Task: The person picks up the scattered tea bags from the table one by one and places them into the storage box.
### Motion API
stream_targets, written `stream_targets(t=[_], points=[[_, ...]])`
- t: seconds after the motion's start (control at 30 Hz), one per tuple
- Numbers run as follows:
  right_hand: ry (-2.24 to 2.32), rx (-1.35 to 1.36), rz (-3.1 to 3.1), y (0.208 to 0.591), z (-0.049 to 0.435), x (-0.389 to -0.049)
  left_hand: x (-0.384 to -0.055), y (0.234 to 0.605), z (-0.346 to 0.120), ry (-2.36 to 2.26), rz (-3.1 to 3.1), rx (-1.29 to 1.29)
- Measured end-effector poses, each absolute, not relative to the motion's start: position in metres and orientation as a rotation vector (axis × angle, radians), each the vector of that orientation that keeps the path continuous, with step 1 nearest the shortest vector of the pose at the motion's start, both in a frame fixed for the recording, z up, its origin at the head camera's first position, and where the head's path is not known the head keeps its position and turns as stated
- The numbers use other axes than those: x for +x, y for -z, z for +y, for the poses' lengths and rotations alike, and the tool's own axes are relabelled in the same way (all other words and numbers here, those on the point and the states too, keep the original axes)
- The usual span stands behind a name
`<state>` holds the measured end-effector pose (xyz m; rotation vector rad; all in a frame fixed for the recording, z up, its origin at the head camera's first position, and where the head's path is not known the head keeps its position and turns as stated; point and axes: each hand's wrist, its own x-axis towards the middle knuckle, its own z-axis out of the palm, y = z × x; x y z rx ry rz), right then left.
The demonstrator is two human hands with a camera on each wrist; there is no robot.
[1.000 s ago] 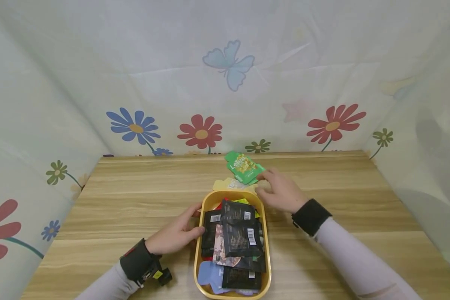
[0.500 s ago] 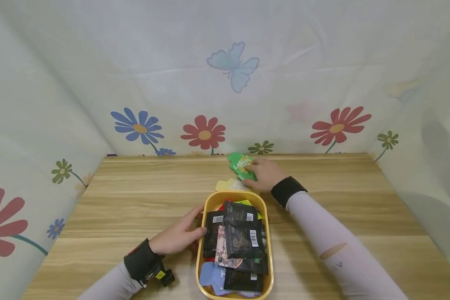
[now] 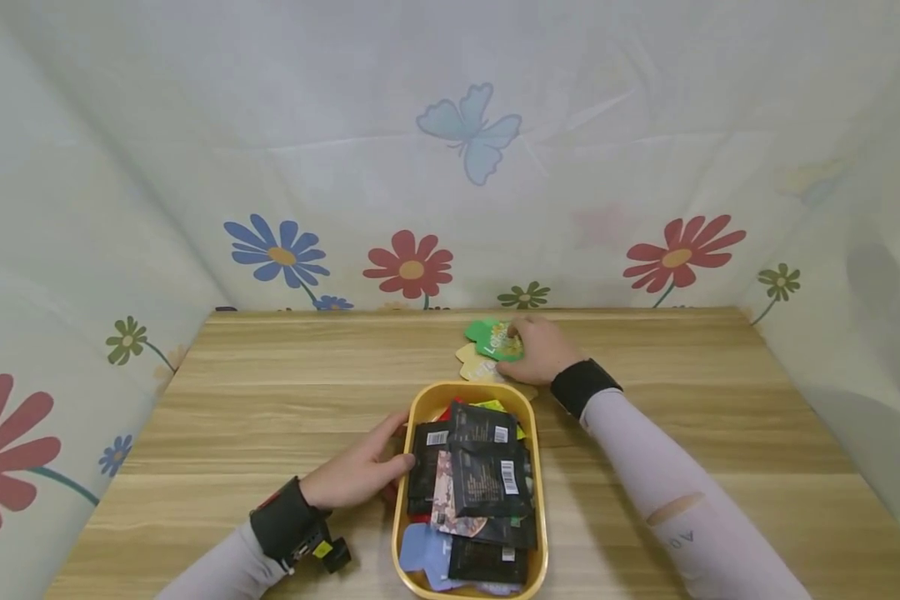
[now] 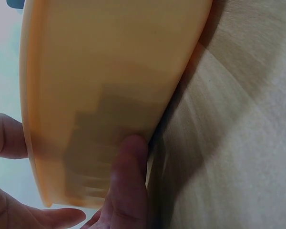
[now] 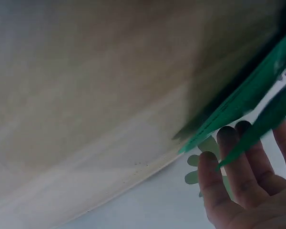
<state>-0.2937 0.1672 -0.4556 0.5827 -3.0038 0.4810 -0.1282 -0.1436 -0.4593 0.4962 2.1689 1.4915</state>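
A deep yellow plastic tub (image 3: 537, 500) stands lengthwise on the wooden table. My left hand (image 3: 356, 475) grips its left side, the thumb over the rim and the other fingers against the outer wall (image 4: 109, 57). Beyond the tub, my right hand (image 3: 543, 350) pinches a flat green carton (image 3: 492, 337) with tabbed ends and yellow print. In the right wrist view its fingers (image 5: 240, 167) lie along a loose green flap (image 5: 267, 124); the thumb is hidden. A pale yellow flat carton (image 3: 476, 364) lies partly under the green one, just behind the tub's far rim.
Inside the tub are several black sachets (image 3: 487, 479) with barcode labels, a blue flat carton (image 3: 426, 550) and red and yellow pieces. The table (image 3: 270, 375) spreads to both sides. A white flower-printed curtain (image 3: 330, 125) borders its back and sides.
My right hand has reached further left onto the green carton, which has turned and shifted slightly right. The pale yellow carton has also slid right. My left hand keeps its hold on the tub.
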Motion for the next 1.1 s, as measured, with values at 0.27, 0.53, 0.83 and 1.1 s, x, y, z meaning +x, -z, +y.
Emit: stream_targets(t=[0.27,0.53,0.83,1.1], points=[[-0.763,0.676,-2.873,0.424,0.172,-0.266,-0.127,0.457,-0.143,-1.503,2.146,0.491],[-0.862,0.976,-2.652,0.369,0.155,-0.218,-0.126,0.452,-0.144,-1.495,2.144,0.470],[-0.769,1.227,-2.647,0.348,0.144,-0.181,-0.128,0.454,-0.143,-1.468,2.173,0.473],[-0.776,1.105,-2.772,0.370,0.163,-0.207,-0.128,0.455,-0.143,-1.485,2.162,0.471]])
